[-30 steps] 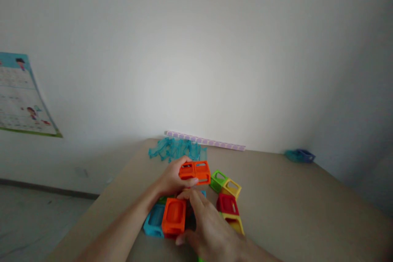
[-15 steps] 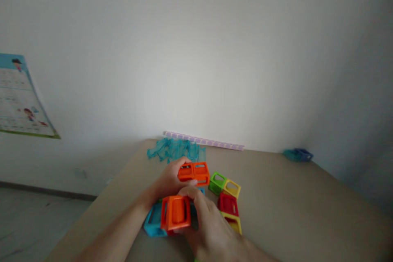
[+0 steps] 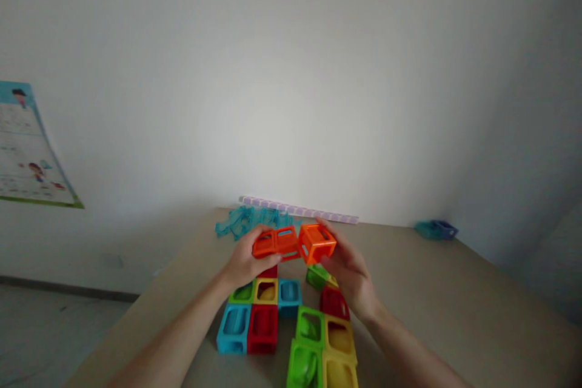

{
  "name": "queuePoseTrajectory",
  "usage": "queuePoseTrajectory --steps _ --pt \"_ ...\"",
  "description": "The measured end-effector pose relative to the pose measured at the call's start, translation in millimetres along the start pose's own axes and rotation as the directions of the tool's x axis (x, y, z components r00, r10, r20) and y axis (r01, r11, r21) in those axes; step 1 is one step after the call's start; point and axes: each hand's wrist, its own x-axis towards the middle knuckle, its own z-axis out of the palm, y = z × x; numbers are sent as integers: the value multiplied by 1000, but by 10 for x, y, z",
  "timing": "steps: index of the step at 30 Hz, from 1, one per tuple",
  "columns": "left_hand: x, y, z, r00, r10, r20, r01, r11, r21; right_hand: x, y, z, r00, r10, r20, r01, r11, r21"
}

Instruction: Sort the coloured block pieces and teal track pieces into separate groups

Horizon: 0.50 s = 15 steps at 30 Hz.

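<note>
My left hand point(image 3: 243, 262) grips a pair of joined orange hollow cubes point(image 3: 275, 242), held above the table. My right hand point(image 3: 349, 273) holds a single orange hollow cube point(image 3: 317, 243) against the right end of that pair, slightly tilted. Below both hands, coloured hollow cubes lie on the tan table point(image 3: 436, 303): a green, yellow and blue row point(image 3: 266, 291), a blue cube point(image 3: 233, 328) beside a red cube point(image 3: 262, 327), and a block of green and yellow cubes point(image 3: 321, 345). A red cube point(image 3: 334, 303) lies partly under my right wrist.
A heap of clear teal pieces point(image 3: 248, 220) and a long purple patterned strip point(image 3: 297, 210) lie at the table's far edge by the wall. A small teal and blue object point(image 3: 435, 229) sits far right. A poster point(image 3: 25, 151) hangs on the left wall.
My right hand picked the single orange cube up from the front of the table and carried it up and right to the end of the orange pair. The cubes below came into view.
</note>
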Motion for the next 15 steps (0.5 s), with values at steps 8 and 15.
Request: queuePoseTrajectory --steps 8,15 --pt "-31 -6 -55 982 133 134 -141 989 53 99 283 -83 984 171 -44 -156 960 234" --pt "-29 15 -43 959 230 167 -251 960 121 47 402 -14 965 238 -112 -211 956 205"
